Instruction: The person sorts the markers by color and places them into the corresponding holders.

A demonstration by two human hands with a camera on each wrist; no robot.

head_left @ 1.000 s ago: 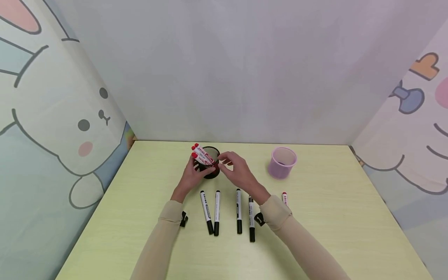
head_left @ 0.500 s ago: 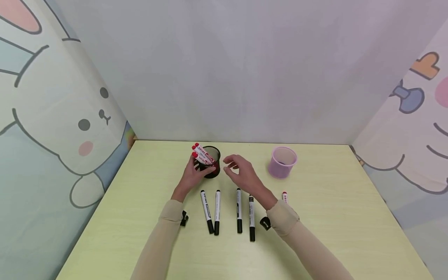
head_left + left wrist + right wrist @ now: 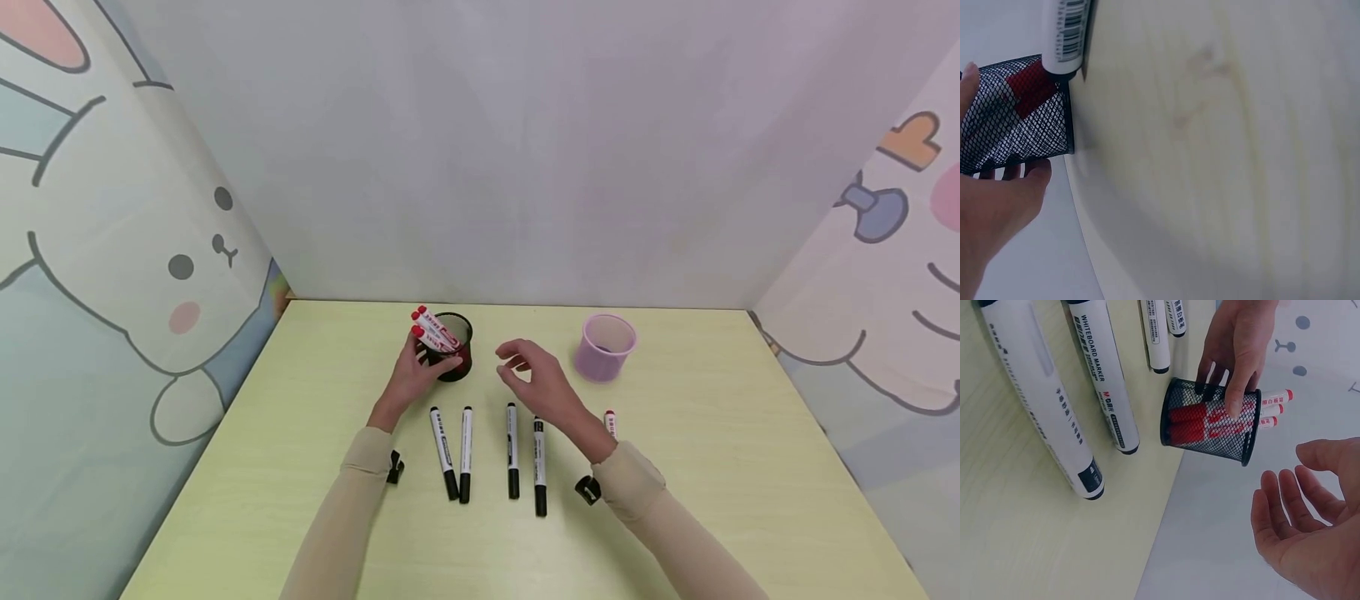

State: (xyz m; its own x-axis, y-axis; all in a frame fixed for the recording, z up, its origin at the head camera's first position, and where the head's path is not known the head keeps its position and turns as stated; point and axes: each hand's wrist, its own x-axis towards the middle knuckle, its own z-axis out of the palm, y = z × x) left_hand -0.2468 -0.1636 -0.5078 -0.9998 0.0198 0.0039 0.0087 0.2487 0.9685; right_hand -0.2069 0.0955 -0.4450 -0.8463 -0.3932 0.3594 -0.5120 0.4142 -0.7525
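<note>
My left hand [image 3: 411,379] grips a black mesh pen cup [image 3: 456,372] from its left side, thumb across the front. Three red-capped whiteboard markers [image 3: 437,332] stand in the cup, leaning left; through the mesh in the right wrist view their lower red caps [image 3: 1186,432] show. My right hand [image 3: 543,382] hovers to the right of the cup, apart from it, fingers loosely bent and nothing between them. Nearer to me lie several black-capped whiteboard markers [image 3: 512,450], roughly parallel on the table [image 3: 300,467]. The left wrist view shows one marker's end [image 3: 1063,44] close by the mesh.
A lilac cup [image 3: 600,364] stands to the right of my right hand, with something dark inside. Another red-tipped marker [image 3: 611,422] lies partly hidden behind my right forearm. A pale curtain [image 3: 510,167] rises behind the table's far edge, with cartoon-printed panels on both sides.
My right hand has drawn away from the pen cup's rim, moving right and slightly toward me. The left hand, the cup and the markers stay in place.
</note>
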